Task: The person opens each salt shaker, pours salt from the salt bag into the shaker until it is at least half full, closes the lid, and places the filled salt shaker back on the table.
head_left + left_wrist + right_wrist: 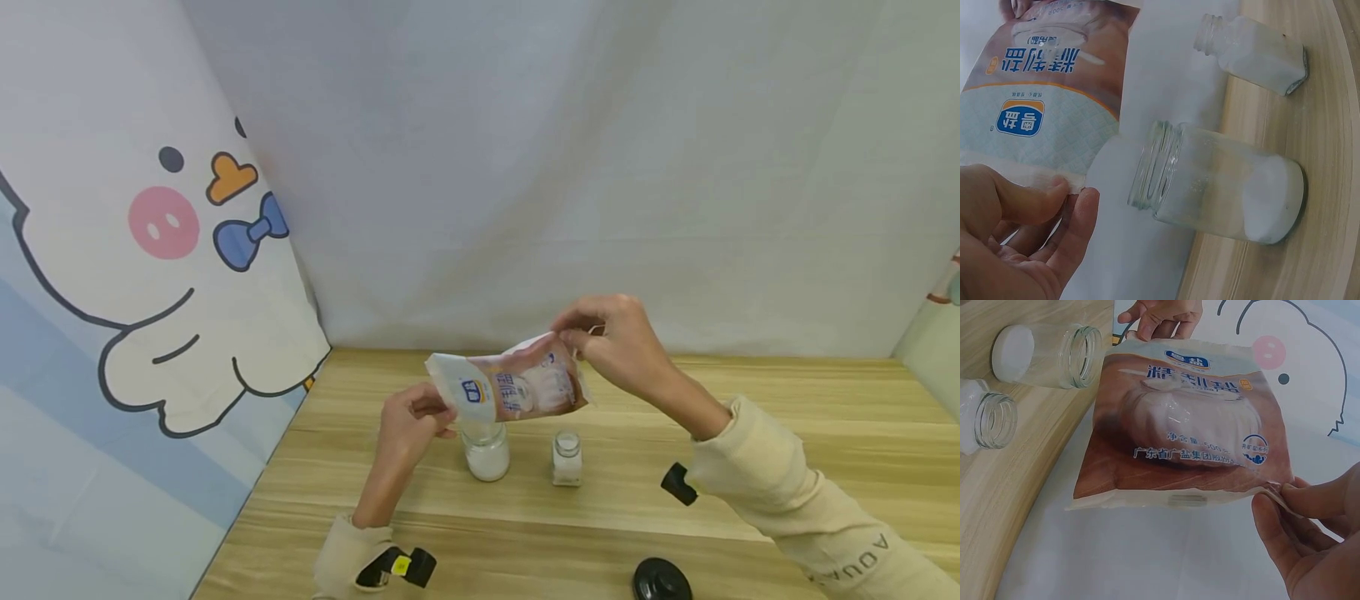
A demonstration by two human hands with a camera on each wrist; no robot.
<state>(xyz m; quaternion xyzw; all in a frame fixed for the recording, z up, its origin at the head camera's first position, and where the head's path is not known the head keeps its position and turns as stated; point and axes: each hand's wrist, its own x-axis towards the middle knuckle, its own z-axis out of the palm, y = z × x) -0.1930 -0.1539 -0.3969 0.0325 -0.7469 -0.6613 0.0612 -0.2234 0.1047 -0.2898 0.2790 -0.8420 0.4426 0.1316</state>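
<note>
A salt bag (517, 385), brown and pale blue with printed lettering, is held sideways in the air between both hands. My left hand (411, 421) pinches the edge at its pale end; in the left wrist view the thumb and fingers (1079, 219) meet on that edge. At the opposite end my right hand (618, 342) pinches a corner, seen closely in the right wrist view (1310, 531). Below the bag stands a round glass jar (487, 458), lidless, with white contents at its bottom. Beside it is a smaller square glass jar (567, 460), lidless and nearly full of white contents.
A black round lid (662, 579) lies at the front of the wooden table (750, 533). Grey cloth (600, 167) hangs behind the table, and a cartoon-printed cloth (225, 333) hangs on the left. Black camera mounts sit at both wrists.
</note>
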